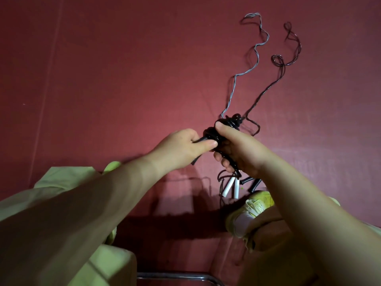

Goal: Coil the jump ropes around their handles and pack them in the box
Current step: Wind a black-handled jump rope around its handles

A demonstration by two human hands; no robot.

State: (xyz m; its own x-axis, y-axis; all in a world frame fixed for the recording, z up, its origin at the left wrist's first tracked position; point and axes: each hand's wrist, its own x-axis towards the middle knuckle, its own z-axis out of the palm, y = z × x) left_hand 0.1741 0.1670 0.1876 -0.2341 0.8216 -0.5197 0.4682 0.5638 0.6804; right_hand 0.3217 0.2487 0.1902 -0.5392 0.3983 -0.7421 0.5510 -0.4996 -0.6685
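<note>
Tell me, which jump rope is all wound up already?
The black rope held in both hands: it is bundled round its handles. The grey rope and the dark reddish rope lie stretched out on the red floor.

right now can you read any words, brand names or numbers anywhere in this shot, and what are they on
None can be read.
Black jump rope, gripped by left hand and right hand: no print shows.
White handles and black handles on the red floor: no lettering visible.
Yellow shoe: any mark is too blurred to tell.
</note>
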